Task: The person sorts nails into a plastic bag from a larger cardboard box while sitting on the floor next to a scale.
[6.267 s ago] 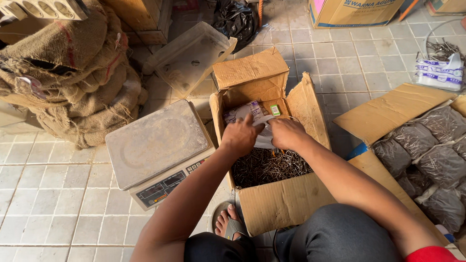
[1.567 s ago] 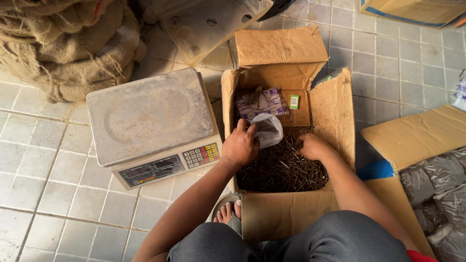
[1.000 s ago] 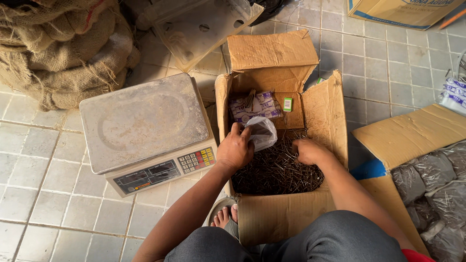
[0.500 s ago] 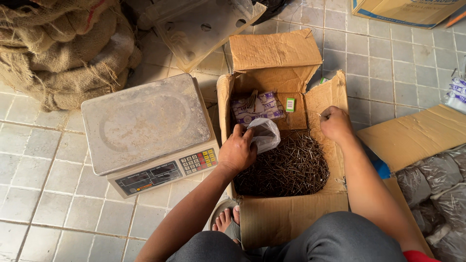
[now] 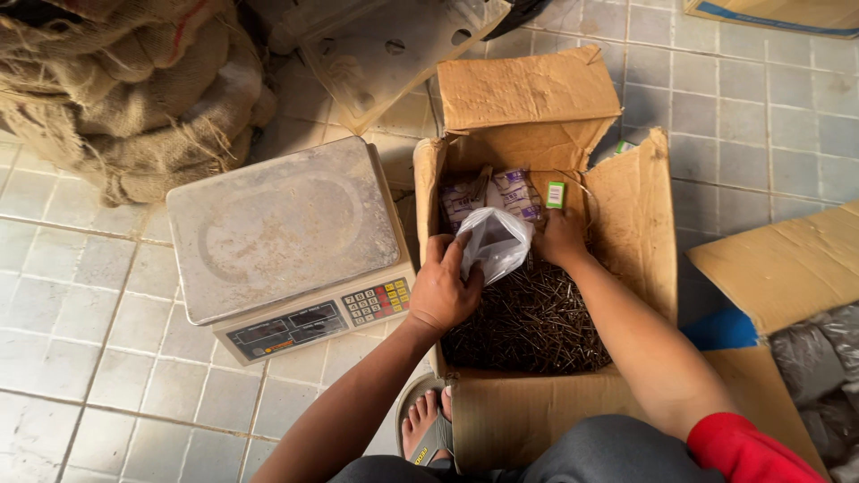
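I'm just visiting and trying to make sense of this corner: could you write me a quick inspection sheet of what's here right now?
Surface: grey tiled floor, dusty.
Job's things: open cardboard box with a heap of dark nails; thin clear plastic bag held over the nails.
Clutter: printed packets and a small green-and-white tag at the box's far end.
Hands: left hand grips the bag's edge; right hand is at the bag's mouth, and what it holds cannot be told.
Cables: nothing seen.
Surroundings: electronic scale with a bare metal pan left of the box; burlap sacks; clear plastic tray; filled bags on flattened cardboard at right.
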